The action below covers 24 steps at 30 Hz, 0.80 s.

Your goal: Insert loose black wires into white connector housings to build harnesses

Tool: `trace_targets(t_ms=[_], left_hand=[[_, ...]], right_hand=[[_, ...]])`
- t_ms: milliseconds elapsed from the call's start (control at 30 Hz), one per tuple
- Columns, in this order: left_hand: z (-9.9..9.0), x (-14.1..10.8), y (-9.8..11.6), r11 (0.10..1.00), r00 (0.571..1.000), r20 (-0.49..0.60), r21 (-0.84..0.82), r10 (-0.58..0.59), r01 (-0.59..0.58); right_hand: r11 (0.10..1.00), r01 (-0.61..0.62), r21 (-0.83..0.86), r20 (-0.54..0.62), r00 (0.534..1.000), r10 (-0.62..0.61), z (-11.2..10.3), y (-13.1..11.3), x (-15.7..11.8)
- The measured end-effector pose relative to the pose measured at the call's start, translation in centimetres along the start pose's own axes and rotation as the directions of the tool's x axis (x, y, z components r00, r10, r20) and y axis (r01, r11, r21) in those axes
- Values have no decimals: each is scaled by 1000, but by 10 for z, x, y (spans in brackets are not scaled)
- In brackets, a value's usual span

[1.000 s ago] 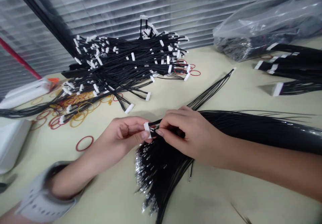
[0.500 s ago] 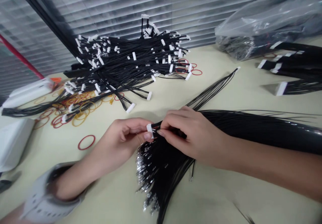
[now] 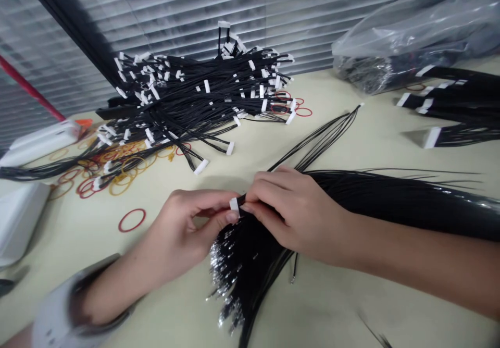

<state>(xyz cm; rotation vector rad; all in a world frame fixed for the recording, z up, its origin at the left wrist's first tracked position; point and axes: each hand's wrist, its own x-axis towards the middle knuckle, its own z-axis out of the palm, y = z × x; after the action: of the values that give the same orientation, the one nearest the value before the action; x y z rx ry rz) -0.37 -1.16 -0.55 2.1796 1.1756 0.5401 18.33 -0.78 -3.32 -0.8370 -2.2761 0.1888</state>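
My left hand [image 3: 195, 228] pinches a small white connector housing [image 3: 234, 206] between thumb and forefinger. Close against it, my right hand [image 3: 292, 207] is closed on thin black wires at the housing's right side; its fingertips hide most of them. Beyond my right hand, black wires [image 3: 318, 142] run up to another white end at the upper right. Under both hands lies a thick bundle of black wires [image 3: 258, 280], its crimped metal terminals [image 3: 224, 264] fanned out at the left end. The rest of the bundle stretches right, beneath my right forearm.
A pile of finished-looking black cables with white connectors [image 3: 207, 87] lies at the back. Red and yellow rubber bands [image 3: 125, 173] are scattered left, with one red band [image 3: 132, 220] apart. More cables [image 3: 469, 137] and a clear plastic bag [image 3: 390, 51] are at right. White boxes [image 3: 19, 223] stand left.
My right fingertips have closed in on the white housing; the wire terminals visible beside it before are now hidden. The view has shifted slightly.
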Motion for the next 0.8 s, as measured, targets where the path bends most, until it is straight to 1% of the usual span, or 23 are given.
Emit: trace_targets(t_ms=[67,100,167,233,300,400,467,533,600,633,667,700,767,800], left_hand=[[0,0,0,1000,1000,-1,-13,-18,18],[0,1,0,999,999,7,-35,-38,38],[0,5,0,986,995,34,-137,-90,94],[-2,10,-3,948,988,70,-281,-136,150],[-3,14,-5,906,983,99,-382,-157,183],[-5,16,-8,885,980,119,-423,-156,193],[-6,16,-9,879,980,130,-436,-150,192],[-6,15,-10,869,978,140,-452,-157,204],[-7,15,-10,856,976,135,-470,-169,214],[-8,15,-10,851,976,132,-480,-172,215],[-9,16,-10,846,976,132,-486,-174,217],[-10,16,-10,842,975,137,-492,-175,220],[-12,17,-9,832,971,154,-502,-183,236],[-13,17,-9,826,968,164,-506,-189,247]], right_hand=[[1000,-2,1,9,1000,2,0,0,1],[1000,-23,18,20,1000,23,0,0,2],[990,-106,95,44,994,102,-2,0,4],[960,-213,184,75,976,202,-4,0,7],[928,-294,227,106,955,276,-6,1,9],[913,-362,191,131,931,341,-8,2,12],[914,-379,146,142,922,359,-10,4,14],[934,-347,84,129,933,335,-15,5,15],[961,-269,58,114,959,261,-22,4,17],[972,-225,74,136,967,214,-27,2,18],[976,-186,109,186,969,164,-32,0,19],[976,-159,148,263,958,116,-36,-2,20],[975,-123,182,422,906,36,-42,-7,20],[979,-109,174,477,879,13,-43,-9,19]])
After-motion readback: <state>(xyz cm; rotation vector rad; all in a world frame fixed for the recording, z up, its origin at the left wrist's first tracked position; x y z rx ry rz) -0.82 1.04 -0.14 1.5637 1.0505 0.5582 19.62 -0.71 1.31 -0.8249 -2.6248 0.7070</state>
